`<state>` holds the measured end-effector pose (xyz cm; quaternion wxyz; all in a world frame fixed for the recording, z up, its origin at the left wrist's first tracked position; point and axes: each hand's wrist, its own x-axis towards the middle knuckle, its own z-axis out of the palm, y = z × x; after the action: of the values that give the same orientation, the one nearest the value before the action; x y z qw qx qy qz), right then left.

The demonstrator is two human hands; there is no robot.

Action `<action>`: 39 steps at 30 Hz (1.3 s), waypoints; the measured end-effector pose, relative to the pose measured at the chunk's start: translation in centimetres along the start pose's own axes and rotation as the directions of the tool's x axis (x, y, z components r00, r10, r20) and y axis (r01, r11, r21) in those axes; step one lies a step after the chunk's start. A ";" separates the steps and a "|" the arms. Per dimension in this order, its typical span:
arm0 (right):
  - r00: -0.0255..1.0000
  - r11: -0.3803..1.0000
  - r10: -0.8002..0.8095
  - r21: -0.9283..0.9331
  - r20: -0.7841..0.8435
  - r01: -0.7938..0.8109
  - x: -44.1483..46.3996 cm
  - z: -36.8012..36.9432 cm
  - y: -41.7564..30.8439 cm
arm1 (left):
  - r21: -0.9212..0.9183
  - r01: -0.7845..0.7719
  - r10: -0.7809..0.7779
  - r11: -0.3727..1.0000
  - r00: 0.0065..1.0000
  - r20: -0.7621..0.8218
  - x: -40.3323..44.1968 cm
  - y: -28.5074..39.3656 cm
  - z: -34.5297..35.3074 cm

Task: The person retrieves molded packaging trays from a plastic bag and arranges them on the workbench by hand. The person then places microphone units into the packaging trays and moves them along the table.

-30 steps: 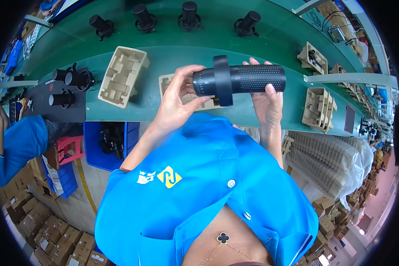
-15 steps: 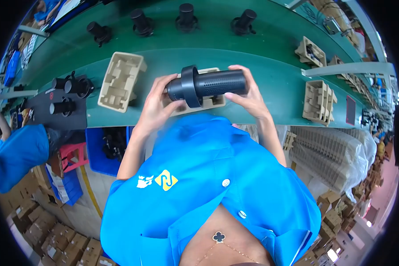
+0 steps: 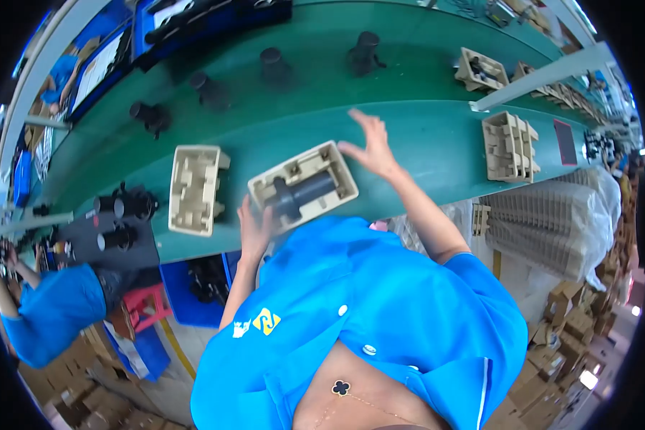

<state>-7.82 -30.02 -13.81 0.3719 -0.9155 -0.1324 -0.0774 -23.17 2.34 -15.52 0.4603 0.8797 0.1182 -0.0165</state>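
Note:
A black cylindrical device with a wide ring (image 3: 309, 190) lies in a beige moulded tray (image 3: 344, 172) at the near edge of the green bench. My left hand (image 3: 256, 228) is at the tray's left end, fingers apart, close to the ring end of the device; whether it touches the tray is unclear. Off the tray's upper right corner, my right hand (image 3: 371, 146) is raised with its fingers spread and nothing in it. Left of this tray sits another beige tray (image 3: 194, 190) with no device in it.
Several black devices (image 3: 366, 54) stand along the far part of the green bench (image 3: 408, 115). More trays (image 3: 507, 147) are at the right. At the left, a co-worker in blue (image 3: 54, 308) is beside a dark mat (image 3: 142, 247) with black devices. A blue bin (image 3: 186, 304) sits below the bench.
The black device has gone from between both hands down into the tray. Both hands have let go; the right one has moved up and away. The whole view has shifted and turned.

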 end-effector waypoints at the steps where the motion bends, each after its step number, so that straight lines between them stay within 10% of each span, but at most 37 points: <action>1: 0.985 0.994 0.108 0.021 -0.130 -0.107 2.5 -0.9 1.7 | -0.023 0.053 -0.052 0.998 0.998 0.046 0.3 -0.9 0.6; 10: 0.885 0.898 0.279 -0.225 -0.372 -0.378 22.2 -1.5 12.4 | 0.156 0.070 -0.084 0.985 0.993 0.085 5.0 5.4 2.8; 12: 0.868 0.880 0.472 0.146 -0.152 -0.453 22.9 -2.6 13.8 | 0.130 -0.027 0.020 0.991 0.998 0.053 7.8 4.8 4.9; 18: 0.624 0.964 0.265 0.206 -0.735 -0.166 10.2 -16.3 12.7 | 0.137 -0.292 0.279 0.947 0.954 0.111 24.1 13.0 15.5; 27: 0.424 0.828 0.553 0.531 -0.718 -0.180 -11.0 -22.4 6.3 | 0.286 -0.159 0.073 0.945 0.954 0.289 37.0 34.7 41.7; 29: 0.452 0.824 0.555 0.536 -0.698 -0.183 -12.0 -21.2 5.1 | 0.153 -0.305 0.237 0.940 0.906 0.351 38.9 32.8 47.7; 32: 0.541 0.868 0.491 0.437 -0.682 -0.237 -13.4 -19.9 5.8 | 0.215 -0.411 0.306 0.886 0.866 0.395 38.8 31.9 48.0; 33: 0.579 0.865 0.490 0.448 -0.652 -0.228 -12.8 -19.7 5.4 | 0.025 -0.146 0.135 0.989 0.960 0.244 33.7 35.0 40.1; 37: 0.672 0.738 0.578 0.648 -0.464 -0.188 -11.8 -17.7 4.8 | 0.182 -0.613 0.638 0.769 0.723 -0.264 24.6 25.5 22.3; 39: 0.691 0.650 0.621 0.736 -0.370 -0.189 -9.8 -15.9 3.4 | 0.310 -0.380 0.472 0.871 0.820 -0.323 20.3 19.1 11.7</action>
<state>-16.85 -45.29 -7.08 0.6922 -0.6597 0.1942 -0.2186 1.76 -13.79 -9.67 0.3134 0.9165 0.0033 0.2485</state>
